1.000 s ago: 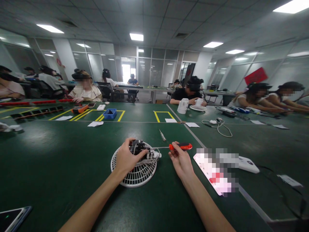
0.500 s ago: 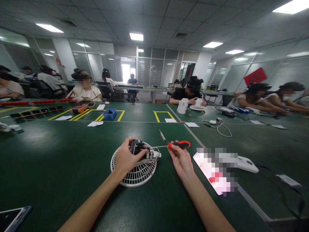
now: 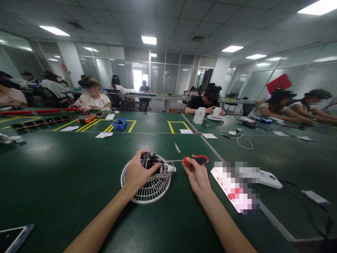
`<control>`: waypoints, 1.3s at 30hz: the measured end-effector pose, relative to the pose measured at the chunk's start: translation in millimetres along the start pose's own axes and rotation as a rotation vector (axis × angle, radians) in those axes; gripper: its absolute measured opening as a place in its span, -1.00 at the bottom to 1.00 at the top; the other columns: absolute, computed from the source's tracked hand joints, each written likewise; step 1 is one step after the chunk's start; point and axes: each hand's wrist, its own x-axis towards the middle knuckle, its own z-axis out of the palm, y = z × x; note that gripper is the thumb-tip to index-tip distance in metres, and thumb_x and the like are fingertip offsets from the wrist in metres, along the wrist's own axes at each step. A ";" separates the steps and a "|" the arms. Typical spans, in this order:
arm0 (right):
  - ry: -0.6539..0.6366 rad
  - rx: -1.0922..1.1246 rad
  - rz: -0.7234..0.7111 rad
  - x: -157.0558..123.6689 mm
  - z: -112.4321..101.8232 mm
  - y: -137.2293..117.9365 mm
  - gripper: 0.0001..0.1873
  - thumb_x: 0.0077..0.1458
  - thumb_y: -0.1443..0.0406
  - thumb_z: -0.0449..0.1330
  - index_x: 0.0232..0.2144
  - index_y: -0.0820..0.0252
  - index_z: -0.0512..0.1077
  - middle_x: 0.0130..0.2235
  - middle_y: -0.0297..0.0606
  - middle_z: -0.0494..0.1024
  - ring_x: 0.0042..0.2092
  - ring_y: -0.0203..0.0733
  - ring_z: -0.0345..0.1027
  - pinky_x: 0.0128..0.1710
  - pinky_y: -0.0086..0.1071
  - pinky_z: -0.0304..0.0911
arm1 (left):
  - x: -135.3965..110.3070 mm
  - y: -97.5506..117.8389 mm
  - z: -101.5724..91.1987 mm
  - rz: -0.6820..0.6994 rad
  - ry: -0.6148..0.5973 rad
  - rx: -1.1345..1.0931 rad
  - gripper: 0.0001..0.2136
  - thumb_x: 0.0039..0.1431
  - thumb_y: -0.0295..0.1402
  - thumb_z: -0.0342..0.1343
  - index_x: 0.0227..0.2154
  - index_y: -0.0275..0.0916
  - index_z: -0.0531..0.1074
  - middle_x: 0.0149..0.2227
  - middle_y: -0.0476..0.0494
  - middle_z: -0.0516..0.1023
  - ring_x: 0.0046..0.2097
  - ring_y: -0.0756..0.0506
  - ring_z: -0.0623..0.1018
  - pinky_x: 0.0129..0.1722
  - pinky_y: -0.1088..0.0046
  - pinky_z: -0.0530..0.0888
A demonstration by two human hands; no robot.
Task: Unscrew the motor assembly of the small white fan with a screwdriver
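A black motor (image 3: 149,159) is gripped from above by the left hand (image 3: 138,172), its thumb and fingers clamped around it, over a round white grille (image 3: 147,195) that lies flat on the green surface (image 3: 79,165) beneath that hand. The handle of a red and black screwdriver (image 3: 200,160) is clasped in the right hand (image 3: 197,173), with the shaft pointed across toward the motor; whether the tip is seated in a screw cannot be told. As far as can be judged, the screw work is under way rather than finished: the motor is uncovered, its wires (image 3: 163,181) lie loose over the grille beside the left thumb, and no cover is fitted. Whether a screw is being tightened or loosened, and how many remain, is not shown. A smaller screwdriver (image 3: 177,147) is left lying just beyond the right hand, untouched.
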 end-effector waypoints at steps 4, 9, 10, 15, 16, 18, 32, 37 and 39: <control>0.033 -0.017 0.013 -1.8 1.9 -0.9 -0.45 -0.39 0.41 0.54 -0.32 0.10 0.39 -0.49 -0.46 0.58 -0.41 -0.26 0.50 -0.32 -0.38 0.51 | -0.3 1.0 -0.5 -0.005 -0.018 0.005 -0.42 -0.02 0.10 0.32 -0.04 -0.16 0.40 -0.11 -0.19 0.59 -0.10 -0.26 0.60 -0.08 0.11 0.52; 0.039 -0.048 0.013 -3.2 2.8 -1.0 -0.52 -0.41 0.38 0.56 -0.42 0.14 0.41 -0.51 -0.42 0.57 -0.44 -0.26 0.48 -0.39 -0.40 0.46 | -0.3 0.5 0.2 0.016 -0.014 -0.006 -0.43 -0.01 0.08 0.33 -0.04 -0.16 0.39 -0.12 -0.19 0.59 -0.10 -0.25 0.60 -0.07 0.12 0.52; 0.043 -0.058 0.013 -3.2 2.8 -0.5 -0.55 -0.40 0.37 0.56 -0.44 0.16 0.42 -0.51 -0.41 0.57 -0.44 -0.27 0.47 -0.40 -0.42 0.45 | -0.2 0.4 0.3 0.017 -0.014 -0.008 -0.43 -0.01 0.08 0.33 -0.04 -0.16 0.39 -0.12 -0.19 0.59 -0.11 -0.25 0.60 -0.07 0.12 0.52; 0.095 -0.090 0.005 -3.7 2.7 3.2 -0.63 -0.37 0.32 0.56 -0.50 0.20 0.47 -0.52 -0.38 0.57 -0.48 -0.30 0.43 -0.49 -0.47 0.35 | -0.3 1.1 0.2 0.008 -0.017 -0.003 -0.43 -0.01 0.08 0.33 -0.04 -0.15 0.39 -0.12 -0.18 0.59 -0.11 -0.25 0.60 -0.07 0.11 0.52; 0.102 -0.090 0.008 -3.9 2.8 3.7 -0.63 -0.37 0.32 0.56 -0.51 0.20 0.47 -0.52 -0.38 0.57 -0.48 -0.30 0.43 -0.50 -0.47 0.34 | -0.3 1.3 0.0 0.007 -0.019 -0.001 -0.43 -0.01 0.08 0.33 -0.03 -0.15 0.39 -0.12 -0.18 0.59 -0.10 -0.25 0.60 -0.07 0.11 0.52; 0.108 -0.088 0.014 -4.5 3.0 4.2 -0.63 -0.38 0.32 0.57 -0.51 0.19 0.47 -0.53 -0.38 0.57 -0.48 -0.29 0.43 -0.51 -0.46 0.33 | -0.3 1.4 -0.2 0.006 -0.020 -0.002 -0.43 -0.01 0.08 0.33 -0.03 -0.15 0.39 -0.12 -0.18 0.58 -0.10 -0.25 0.59 -0.07 0.11 0.52; 0.114 -0.081 0.039 -7.6 6.2 0.2 -0.65 -0.35 0.32 0.56 -0.52 0.18 0.46 -0.54 -0.39 0.54 -0.48 -0.31 0.40 -0.51 -0.48 0.33 | -0.3 0.9 -0.5 0.011 -0.019 0.004 -0.45 0.01 0.07 0.33 -0.04 -0.15 0.39 -0.13 -0.17 0.58 -0.12 -0.25 0.59 -0.09 0.13 0.52; 0.113 -0.070 0.047 -7.2 6.4 -1.1 -0.66 -0.31 0.33 0.53 -0.51 0.18 0.43 -0.54 -0.42 0.53 -0.47 -0.31 0.39 -0.50 -0.48 0.32 | 0.1 -1.2 1.1 0.026 -0.011 -0.002 -0.45 0.01 0.05 0.33 -0.03 -0.16 0.39 -0.13 -0.17 0.58 -0.12 -0.24 0.59 -0.07 0.11 0.52; 0.116 -0.053 0.059 -5.9 6.0 -2.6 -0.68 -0.27 0.33 0.50 -0.51 0.18 0.42 -0.54 -0.42 0.52 -0.48 -0.34 0.37 -0.51 -0.50 0.31 | 0.0 -1.6 1.7 0.030 -0.006 -0.004 -0.45 0.01 0.04 0.33 -0.03 -0.16 0.39 -0.13 -0.17 0.58 -0.12 -0.23 0.59 -0.06 0.11 0.53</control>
